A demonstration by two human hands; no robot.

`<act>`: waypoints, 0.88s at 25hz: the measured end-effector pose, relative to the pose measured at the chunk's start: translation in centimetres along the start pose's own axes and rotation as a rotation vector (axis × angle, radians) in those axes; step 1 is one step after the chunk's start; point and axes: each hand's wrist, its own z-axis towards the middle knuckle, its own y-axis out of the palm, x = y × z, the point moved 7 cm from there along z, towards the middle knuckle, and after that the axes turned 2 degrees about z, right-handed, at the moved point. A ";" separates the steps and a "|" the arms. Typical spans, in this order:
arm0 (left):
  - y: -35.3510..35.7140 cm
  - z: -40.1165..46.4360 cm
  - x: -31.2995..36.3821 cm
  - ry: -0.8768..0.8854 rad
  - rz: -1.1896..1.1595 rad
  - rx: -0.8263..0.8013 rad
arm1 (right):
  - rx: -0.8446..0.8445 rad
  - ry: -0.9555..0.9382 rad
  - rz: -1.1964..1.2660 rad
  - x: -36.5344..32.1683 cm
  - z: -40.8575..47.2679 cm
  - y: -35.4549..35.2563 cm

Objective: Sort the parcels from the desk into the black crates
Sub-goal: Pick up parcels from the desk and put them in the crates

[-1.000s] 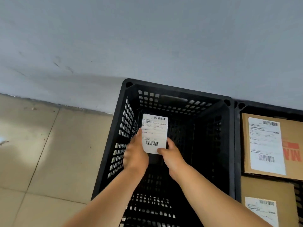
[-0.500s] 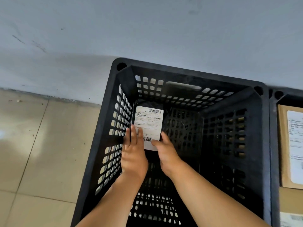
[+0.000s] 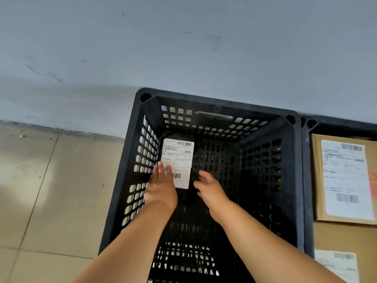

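I observe one small flat dark parcel with a white printed shipping label (image 3: 177, 162) lying inside the black perforated plastic crate (image 3: 293, 180), in its far-left corner against the left wall. The crate stands on the floor with its far rim against the grey painted wall (image 3: 183, 48).

The left hand (image 3: 161, 188) reaches into the crate; its straight fingers rest on the near-left edge of the parcel's label, not curled round it. The right hand (image 3: 210, 189) hovers just beside the parcel's right edge, fingers loosely spread and relaxed, gripping nothing; I cannot tell whether a fingertip touches the parcel.

To the right, touching the first crate, I note a second black crate (image 3: 306, 201). It holds a brown cardboard box with a large white shipping label (image 3: 318, 180), and nearer the camera a second brown cardboard box with a white label (image 3: 326, 237), partly cut off by the frame.

The beige tiled floor (image 3: 51, 190) lies left of the crate.
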 end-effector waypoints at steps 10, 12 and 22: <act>-13.2 -15.0 2.1 0.207 -0.218 0.262 | 0.075 -0.180 -0.227 -8.1 -17.8 -5.3; -16.9 -18.8 2.8 0.262 -0.245 0.352 | 0.097 -0.263 -0.277 -10.4 -22.3 -6.5; -26.0 -34.0 12.5 0.588 -0.301 0.480 | 0.305 -0.490 -0.280 -14.6 -42.3 -16.0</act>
